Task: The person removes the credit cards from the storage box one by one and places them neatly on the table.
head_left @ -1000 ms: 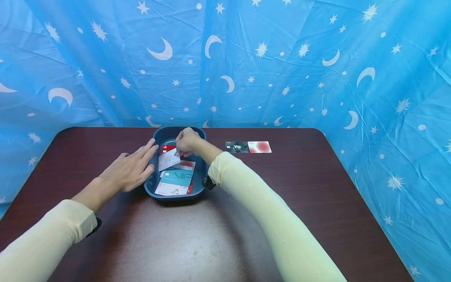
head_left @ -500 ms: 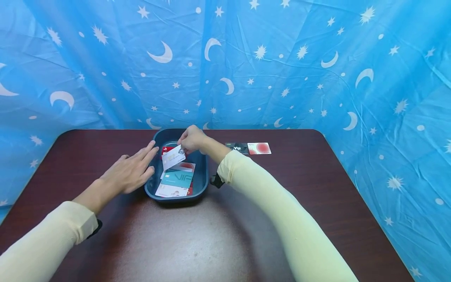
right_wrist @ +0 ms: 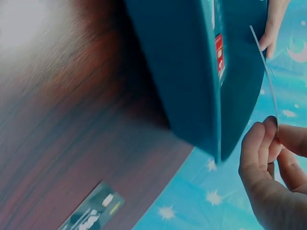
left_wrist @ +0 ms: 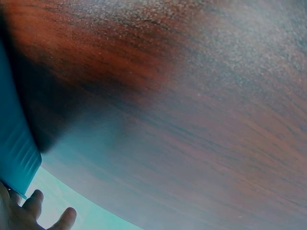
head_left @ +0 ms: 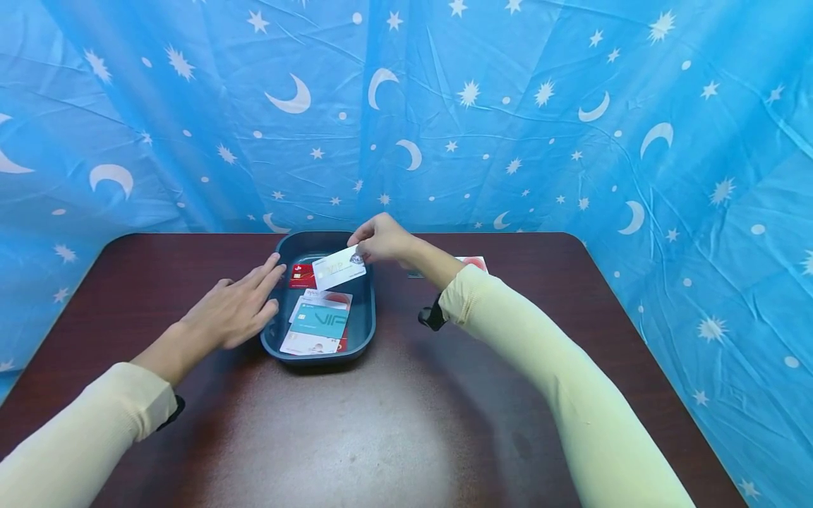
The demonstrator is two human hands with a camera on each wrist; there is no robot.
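Between thumb and fingers, my right hand (head_left: 384, 238) pinches a white VIP card (head_left: 338, 269) by its right end, raised over the right side of a dark blue bin (head_left: 370, 321). The right wrist view shows that card (right_wrist: 267, 72) edge-on. Inside the bin lie a red card (head_left: 301, 276), a teal VIP card (head_left: 320, 321) and several white and red cards partly under it. My left hand (head_left: 238, 303) has its fingers extended and touches the bin's left rim; in the left wrist view only some fingertips show beside the bin wall (left_wrist: 17, 139).
On the brown table (head_left: 356, 437), right of the bin, a white card with a red circle (head_left: 473, 263) is partly behind the right arm. A black card (right_wrist: 93, 211) beside it is mostly covered in the head view. A blue star-patterned curtain (head_left: 444, 106) hangs behind the table.
My right hand has lifted the white VIP card and carried it to the right, uncovering the red card in the bin. The left hand stays at the rim.
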